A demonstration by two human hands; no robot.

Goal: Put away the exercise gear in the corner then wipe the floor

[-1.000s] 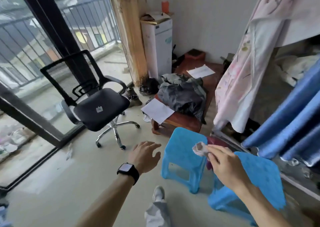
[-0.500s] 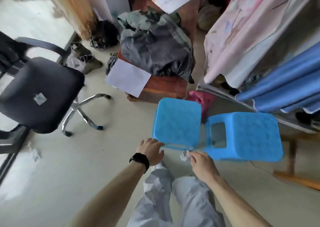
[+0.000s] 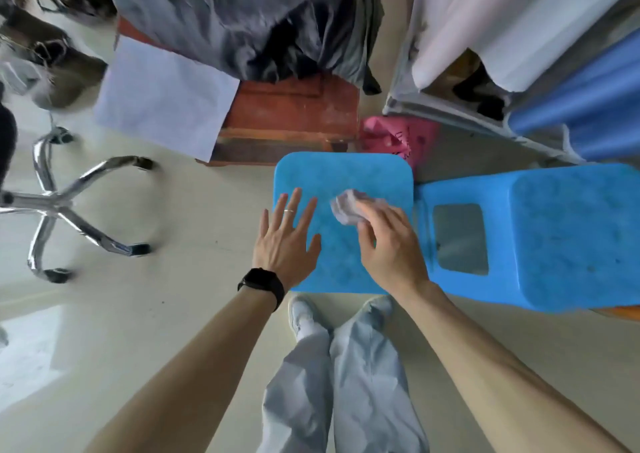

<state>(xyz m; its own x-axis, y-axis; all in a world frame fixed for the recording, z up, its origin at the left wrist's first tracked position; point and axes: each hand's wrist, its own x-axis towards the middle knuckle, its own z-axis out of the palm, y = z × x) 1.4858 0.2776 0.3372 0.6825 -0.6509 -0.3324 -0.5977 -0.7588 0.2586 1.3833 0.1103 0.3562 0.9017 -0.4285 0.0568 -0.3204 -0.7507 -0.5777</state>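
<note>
Two hands over a blue stool

Right hand (image 3: 389, 245) fingers clamp a crumpled tissue (image 3: 346, 207) on the stool (image 3: 343, 179); left hand (image 3: 285, 241) fingers lie spread apart.

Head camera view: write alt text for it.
A person's right hand presses a crumpled tissue on an upright blue stool, left hand flat beside it. A second blue stool lies tipped alongside.

Pale floor (image 3: 145, 314), two blue stools (image 3: 346, 175), wooden table (image 3: 287, 117)

Single head camera, looking steeply down, close over blue stool (image 3: 346, 182), floor (image 3: 166, 300).
</note>
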